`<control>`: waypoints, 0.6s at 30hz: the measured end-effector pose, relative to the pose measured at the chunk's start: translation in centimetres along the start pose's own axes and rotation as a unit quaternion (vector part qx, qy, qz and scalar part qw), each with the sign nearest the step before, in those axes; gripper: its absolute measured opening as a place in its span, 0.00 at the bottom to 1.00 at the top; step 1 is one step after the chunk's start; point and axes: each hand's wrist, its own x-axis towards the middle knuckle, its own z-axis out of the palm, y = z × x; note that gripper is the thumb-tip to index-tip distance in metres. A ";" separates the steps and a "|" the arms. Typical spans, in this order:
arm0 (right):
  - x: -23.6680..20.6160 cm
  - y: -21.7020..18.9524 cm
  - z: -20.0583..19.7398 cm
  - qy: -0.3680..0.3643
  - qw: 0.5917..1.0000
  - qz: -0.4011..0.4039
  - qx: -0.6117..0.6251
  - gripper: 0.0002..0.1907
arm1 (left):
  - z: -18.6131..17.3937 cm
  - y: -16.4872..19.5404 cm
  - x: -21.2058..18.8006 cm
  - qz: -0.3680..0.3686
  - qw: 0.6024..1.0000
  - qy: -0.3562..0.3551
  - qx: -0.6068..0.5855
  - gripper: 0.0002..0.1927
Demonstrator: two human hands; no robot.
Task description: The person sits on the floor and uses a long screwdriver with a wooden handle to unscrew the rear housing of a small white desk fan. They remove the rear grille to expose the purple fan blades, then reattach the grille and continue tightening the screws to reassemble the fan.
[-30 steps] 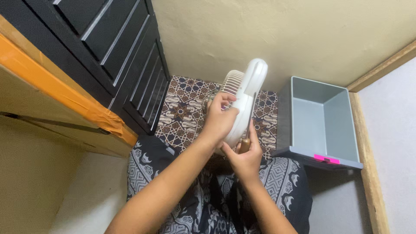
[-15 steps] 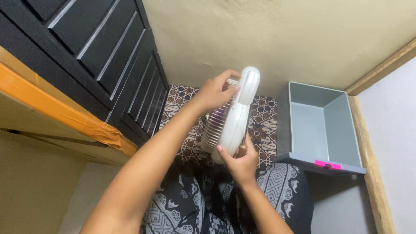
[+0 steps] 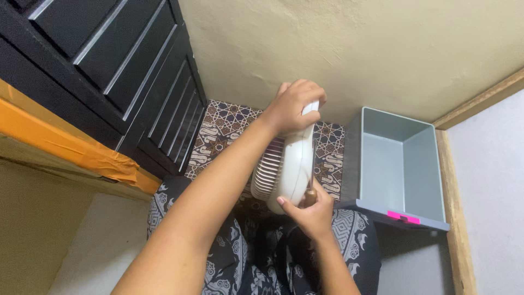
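Head view, steeply downward, close

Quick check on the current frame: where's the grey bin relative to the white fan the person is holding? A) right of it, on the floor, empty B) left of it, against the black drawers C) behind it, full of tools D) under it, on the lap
A: the grey bin sits on the floor to the right of the white fan, open and with nothing visible inside, while the left hand and right hand grip the fan.
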 end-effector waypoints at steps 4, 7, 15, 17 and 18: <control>0.5 1.1 -1.3 0.004 0.999 0.003 -0.033 0.38 | -0.4 -0.3 -0.1 -0.003 1.000 -0.016 0.025 0.16; 0.4 2.8 -2.2 0.047 0.993 -0.077 -0.083 0.39 | -1.4 -1.3 -0.3 0.021 0.999 -0.025 0.043 0.18; 0.9 6.3 -5.1 0.208 0.957 -0.107 -0.169 0.32 | -4.1 -2.3 -2.0 0.028 0.991 -0.060 0.118 0.24; 1.5 6.7 -5.3 0.235 0.963 -0.080 -0.107 0.30 | -4.5 -1.7 -2.3 0.043 0.989 -0.065 0.122 0.31; 1.7 6.8 -5.5 0.237 0.961 -0.101 -0.102 0.28 | -4.6 -1.3 -2.4 0.050 0.989 -0.067 0.123 0.35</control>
